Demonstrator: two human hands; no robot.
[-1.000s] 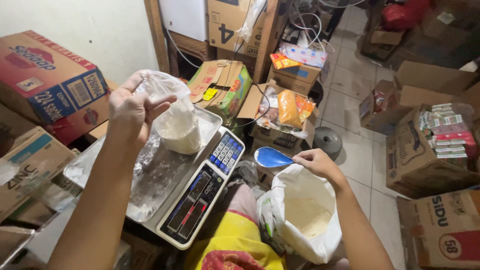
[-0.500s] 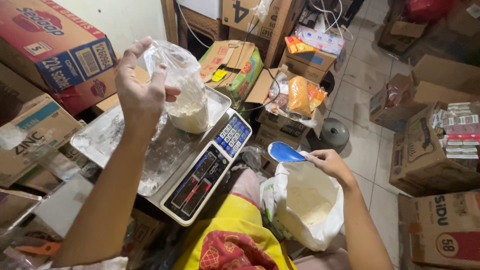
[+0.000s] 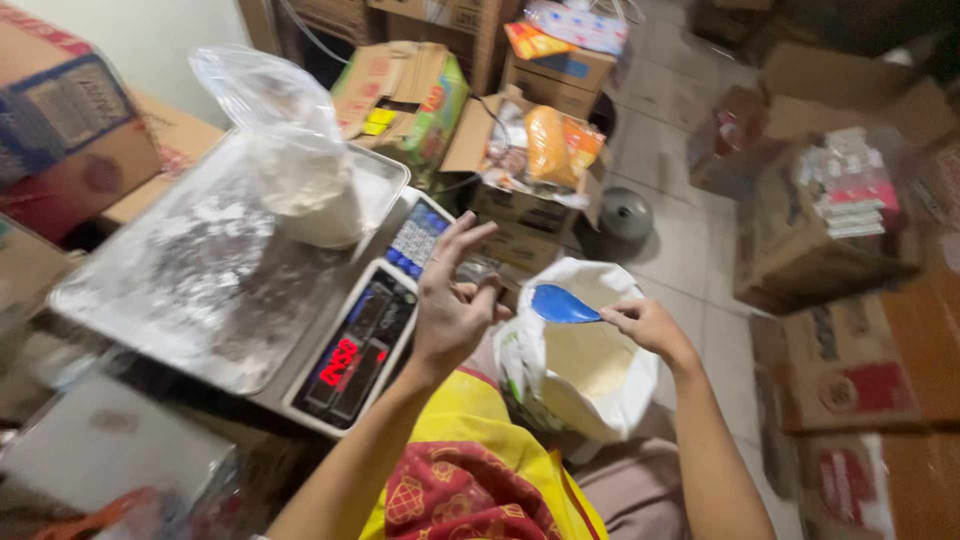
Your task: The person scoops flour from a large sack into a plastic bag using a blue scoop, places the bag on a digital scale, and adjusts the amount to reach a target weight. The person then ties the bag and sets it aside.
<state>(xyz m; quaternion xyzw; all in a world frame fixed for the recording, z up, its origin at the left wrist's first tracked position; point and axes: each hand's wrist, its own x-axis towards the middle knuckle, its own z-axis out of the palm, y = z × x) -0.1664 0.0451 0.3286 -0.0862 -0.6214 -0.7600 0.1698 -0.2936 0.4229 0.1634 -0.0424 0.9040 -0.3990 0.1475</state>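
Cluttered storeroom; right hand grips blue scoop over white sack.

We have let go of the clear bag, now standing on the scale pan, our left hand drawn back empty beside the blue scoop.

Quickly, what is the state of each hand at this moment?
Left hand: open, fingers spread, holding nothing, beside the scale.
Right hand: closed on the blue scoop, above the white sack.
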